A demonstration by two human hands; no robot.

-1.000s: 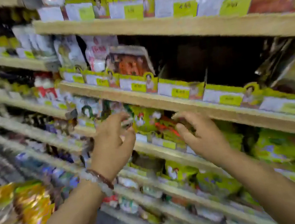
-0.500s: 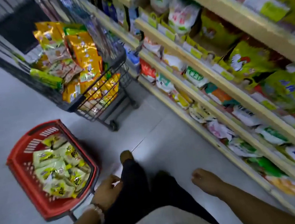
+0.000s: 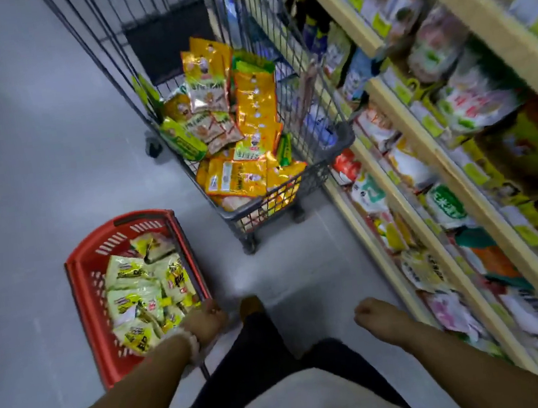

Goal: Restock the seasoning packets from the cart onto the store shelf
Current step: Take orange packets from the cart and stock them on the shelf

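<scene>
- Seasoning packets (image 3: 235,133) still heap the cart (image 3: 338,141) at upper centre; more fill the red basket (image 3: 85,294) lower left.
- Your shelf (image 3: 424,157) at right looks partly stocked; plenty remains.
- Your left hand (image 3: 204,323) reaches the basket's corner, its grip unclear; your right hand (image 3: 380,317) hangs loose, holding nothing.

Yellow, orange and green seasoning packets (image 3: 245,132) piled loosely in the grey wire cart (image 3: 332,148), some upright against its mesh, others flat or tilted near its front wall. Parked just beside the store shelf (image 3: 423,151), on its left. Lined with pale wooden tiers crowded with blurred packets and yellow price tags. More pale yellow-green packets (image 3: 143,297) heaped in a red basket (image 3: 85,294), left of and nearer than the cart.
</scene>
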